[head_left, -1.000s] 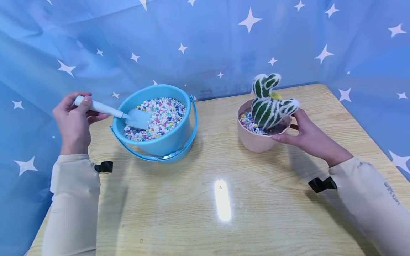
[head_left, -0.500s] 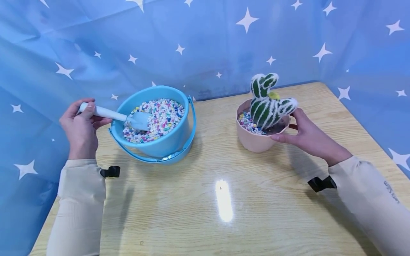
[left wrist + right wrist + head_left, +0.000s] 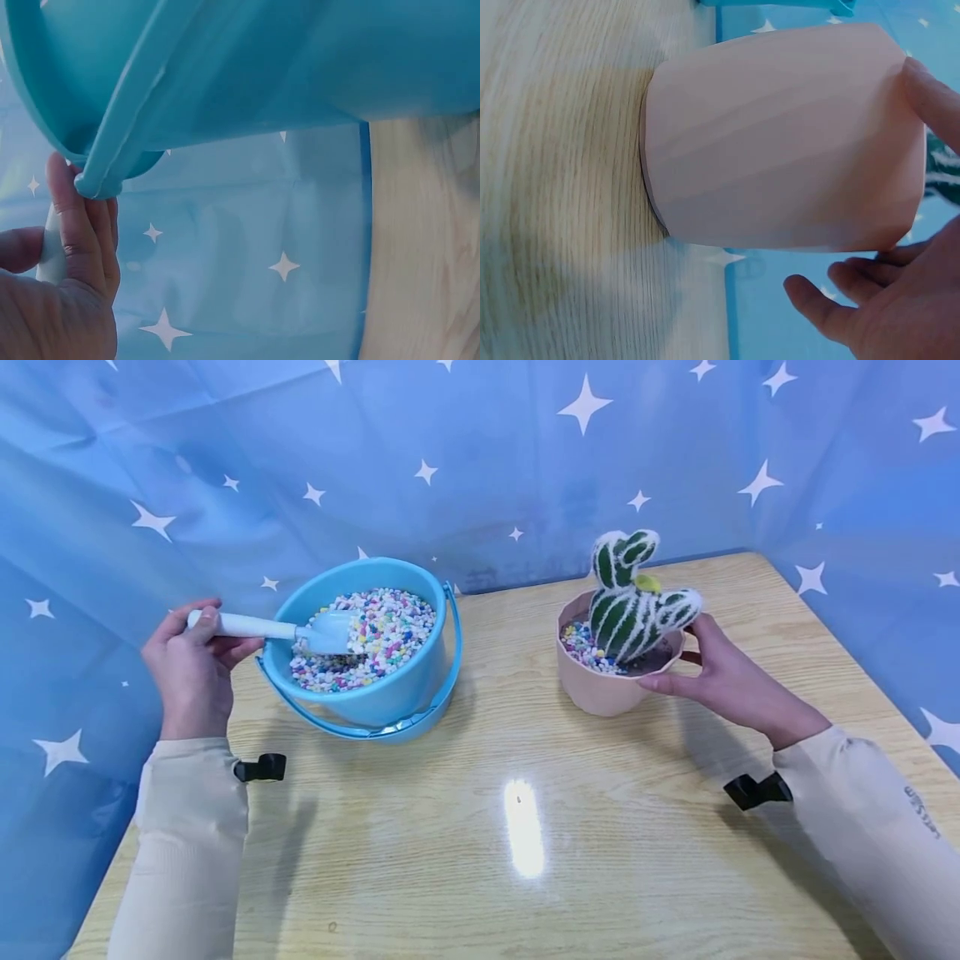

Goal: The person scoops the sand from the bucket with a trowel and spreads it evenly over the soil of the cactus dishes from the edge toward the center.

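My left hand (image 3: 191, 672) holds the white handle of a small trowel (image 3: 247, 626) at the left side of a light blue bucket (image 3: 420, 672). The trowel's pale blue blade lies at the surface of the multicoloured pebbles (image 3: 397, 618) inside. In the left wrist view, fingers (image 3: 82, 232) and thumb are on the handle, under the bucket's rim. On the right, my right hand (image 3: 731, 685) grips the rim of a pink flowerpot (image 3: 600, 693), thumb in front. A fuzzy green-and-white toy cactus (image 3: 626, 622) leans in this pot, with pebbles at its left and a dark bare patch at its right.
Both containers stand on a wood-grain table (image 3: 420, 860), the bucket tilted towards me with its handle (image 3: 330, 724) hanging down in front. Behind the table hangs a blue curtain (image 3: 495, 452) with white stars. A light reflects off the tabletop.
My left hand has moved right and lowered the handle's end, so the trowel lies more level, its blade slightly higher among the pebbles. The right hand keeps its hold on the flowerpot.
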Demonstrator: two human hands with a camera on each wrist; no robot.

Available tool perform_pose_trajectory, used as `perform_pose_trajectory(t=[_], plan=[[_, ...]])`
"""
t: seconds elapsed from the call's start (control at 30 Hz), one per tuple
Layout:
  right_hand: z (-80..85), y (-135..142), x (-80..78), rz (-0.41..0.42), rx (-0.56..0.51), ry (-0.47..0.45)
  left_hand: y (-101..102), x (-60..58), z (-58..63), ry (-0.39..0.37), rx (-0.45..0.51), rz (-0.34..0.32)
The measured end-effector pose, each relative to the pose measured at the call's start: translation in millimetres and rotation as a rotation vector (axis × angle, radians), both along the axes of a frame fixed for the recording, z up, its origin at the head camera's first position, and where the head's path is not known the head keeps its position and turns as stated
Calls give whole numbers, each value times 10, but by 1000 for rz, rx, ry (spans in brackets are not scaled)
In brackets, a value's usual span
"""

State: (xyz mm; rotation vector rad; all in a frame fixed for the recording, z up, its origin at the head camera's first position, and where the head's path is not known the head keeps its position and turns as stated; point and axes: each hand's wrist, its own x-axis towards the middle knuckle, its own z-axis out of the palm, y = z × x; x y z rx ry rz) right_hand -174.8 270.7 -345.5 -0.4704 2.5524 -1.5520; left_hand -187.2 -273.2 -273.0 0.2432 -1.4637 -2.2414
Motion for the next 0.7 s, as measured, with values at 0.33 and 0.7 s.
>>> perform_pose_trajectory(t=[0.33, 0.7], plan=[[-7, -12, -11, -8, -11, 9, -36, 28, -53, -21, 83, -31], [0, -51, 0, -44, -4, -15, -9, 32, -60, 37, 181, -34]])
